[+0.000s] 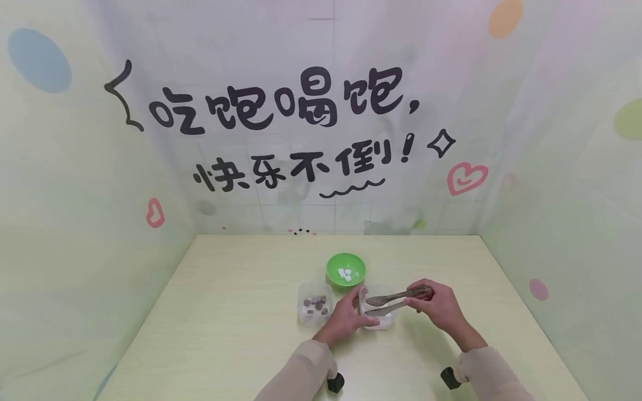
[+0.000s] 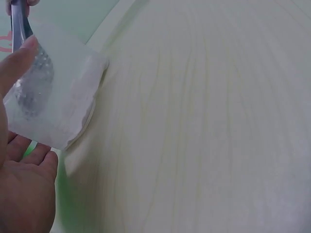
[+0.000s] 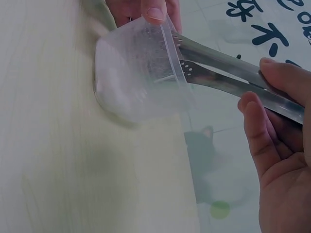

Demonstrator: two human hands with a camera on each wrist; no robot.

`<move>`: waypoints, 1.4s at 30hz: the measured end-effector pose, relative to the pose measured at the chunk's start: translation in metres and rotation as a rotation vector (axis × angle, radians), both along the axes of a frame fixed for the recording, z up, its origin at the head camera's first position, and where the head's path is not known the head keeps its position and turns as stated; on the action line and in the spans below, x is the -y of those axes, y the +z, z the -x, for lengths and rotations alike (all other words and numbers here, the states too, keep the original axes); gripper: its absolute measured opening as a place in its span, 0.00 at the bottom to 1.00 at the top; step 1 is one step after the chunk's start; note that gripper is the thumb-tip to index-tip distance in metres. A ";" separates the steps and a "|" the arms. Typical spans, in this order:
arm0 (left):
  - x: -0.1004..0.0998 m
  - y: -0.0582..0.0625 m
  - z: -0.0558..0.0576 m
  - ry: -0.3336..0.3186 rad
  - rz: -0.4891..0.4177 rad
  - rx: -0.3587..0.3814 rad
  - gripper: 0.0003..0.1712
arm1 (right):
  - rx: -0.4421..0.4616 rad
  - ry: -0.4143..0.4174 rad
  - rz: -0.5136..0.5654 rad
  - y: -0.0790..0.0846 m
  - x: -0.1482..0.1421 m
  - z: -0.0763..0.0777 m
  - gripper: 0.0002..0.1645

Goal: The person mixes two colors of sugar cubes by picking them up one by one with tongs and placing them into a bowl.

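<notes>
My left hand (image 1: pixel 345 316) grips a clear plastic tub (image 3: pixel 129 63) by its side, thumb near the rim. Whitish contents (image 3: pixel 114 92) lie toward the tub's bottom, too blurred to make out. In my right hand (image 1: pixel 445 307) is a pair of metal tongs (image 3: pixel 226 60), held between thumb and fingers. Their perforated tips reach inside the tub, slightly apart; whether they touch anything there I cannot tell. Just behind the tub stands a green bowl (image 1: pixel 346 262) with several white chunks (image 1: pixel 345 273) in it.
Left of my left hand sits a second clear tub (image 1: pixel 302 314) with several brown cubes (image 1: pixel 318 304). All stand on a pale wood-grain table (image 1: pixel 225 323). A printed wall (image 1: pixel 281 214) closes off the back, and side walls flank the table.
</notes>
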State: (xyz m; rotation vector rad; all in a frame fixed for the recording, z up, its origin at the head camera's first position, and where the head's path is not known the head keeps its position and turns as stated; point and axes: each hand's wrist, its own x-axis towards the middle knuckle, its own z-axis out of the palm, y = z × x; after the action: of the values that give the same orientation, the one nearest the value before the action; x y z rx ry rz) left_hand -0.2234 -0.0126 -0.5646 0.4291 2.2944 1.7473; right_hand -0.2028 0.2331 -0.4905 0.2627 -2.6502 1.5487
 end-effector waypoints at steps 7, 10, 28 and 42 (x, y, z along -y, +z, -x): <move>-0.001 0.002 -0.001 0.013 0.020 -0.006 0.57 | 0.040 0.054 -0.127 0.003 0.003 0.001 0.13; -0.001 0.003 -0.002 0.011 0.017 -0.001 0.57 | 0.046 0.060 -0.146 0.003 0.005 0.001 0.12; -0.002 0.006 -0.003 0.011 0.019 0.005 0.56 | 0.053 0.036 -0.165 0.004 0.007 0.001 0.09; -0.001 0.002 -0.001 0.017 0.025 0.007 0.57 | -0.016 -0.023 -0.073 0.000 0.005 -0.001 0.12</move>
State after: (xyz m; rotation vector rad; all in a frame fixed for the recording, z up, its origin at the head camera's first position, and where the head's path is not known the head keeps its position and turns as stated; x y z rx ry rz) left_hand -0.2227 -0.0114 -0.5628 0.3990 2.3191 1.7235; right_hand -0.2017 0.2280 -0.4905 0.2469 -2.6913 1.4390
